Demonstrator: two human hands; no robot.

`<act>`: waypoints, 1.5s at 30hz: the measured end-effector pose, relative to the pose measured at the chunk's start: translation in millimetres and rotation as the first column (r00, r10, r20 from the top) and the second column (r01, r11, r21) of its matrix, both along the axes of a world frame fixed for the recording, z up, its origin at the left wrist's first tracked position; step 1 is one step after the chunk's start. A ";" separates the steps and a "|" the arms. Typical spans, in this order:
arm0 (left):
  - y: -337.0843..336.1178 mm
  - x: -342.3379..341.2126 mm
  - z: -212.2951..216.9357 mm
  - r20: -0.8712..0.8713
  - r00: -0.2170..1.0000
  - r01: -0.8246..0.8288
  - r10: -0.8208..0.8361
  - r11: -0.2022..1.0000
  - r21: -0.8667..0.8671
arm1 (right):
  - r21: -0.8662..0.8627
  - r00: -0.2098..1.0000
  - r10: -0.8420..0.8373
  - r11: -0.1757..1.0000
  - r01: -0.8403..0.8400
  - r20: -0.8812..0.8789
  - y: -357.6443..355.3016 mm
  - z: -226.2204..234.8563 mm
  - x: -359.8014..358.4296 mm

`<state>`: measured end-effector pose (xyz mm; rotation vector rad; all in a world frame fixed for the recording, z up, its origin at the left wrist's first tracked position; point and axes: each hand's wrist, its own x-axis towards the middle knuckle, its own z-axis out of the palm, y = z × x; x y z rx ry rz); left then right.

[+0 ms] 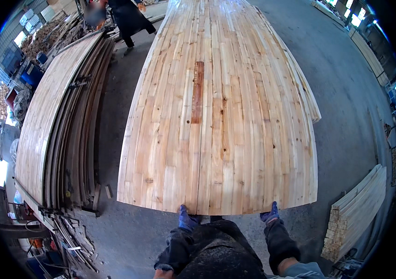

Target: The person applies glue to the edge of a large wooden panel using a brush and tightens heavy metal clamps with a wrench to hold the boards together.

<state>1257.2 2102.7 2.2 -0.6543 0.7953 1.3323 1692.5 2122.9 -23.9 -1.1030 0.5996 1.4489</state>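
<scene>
A large wooden panel (235,135) of many glued strips stretches away from me, pale with knots and one reddish-brown strip left of its middle. My left hand (188,219), in a purple-blue glove, grips its near edge left of centre. Farther right along the same edge, my right hand (270,214) holds on in a matching glove. Both thumbs lie on the top face; the other fingers are mostly hidden beneath the edge. More board edges (316,116) stick out under the panel's right side.
A stack of similar panels (51,121) stands to the left, with scrap sticks (74,244) on the floor near it. Bundled timber strips (354,214) lie at the lower right. Another person (130,18) in dark clothing is at the far left, beyond the stack.
</scene>
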 end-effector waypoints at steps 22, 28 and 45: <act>-4.8 -115.3 -24.6 -0.523 0.851 0.078 0.047 0.973 0.215 | 0.068 0.962 0.133 0.986 -0.154 0.240 0.4 1.4 40.4; -0.5 -119.4 -27.3 -0.492 0.862 0.059 0.118 0.943 0.328 | 0.228 0.983 0.088 0.966 -0.123 0.161 4.5 -0.9 40.6; -29.9 -155.5 -52.2 -0.521 -0.852 0.263 -0.050 0.819 -0.509 | 0.383 0.953 0.236 0.876 -0.293 0.189 -3.2 -40.3 57.3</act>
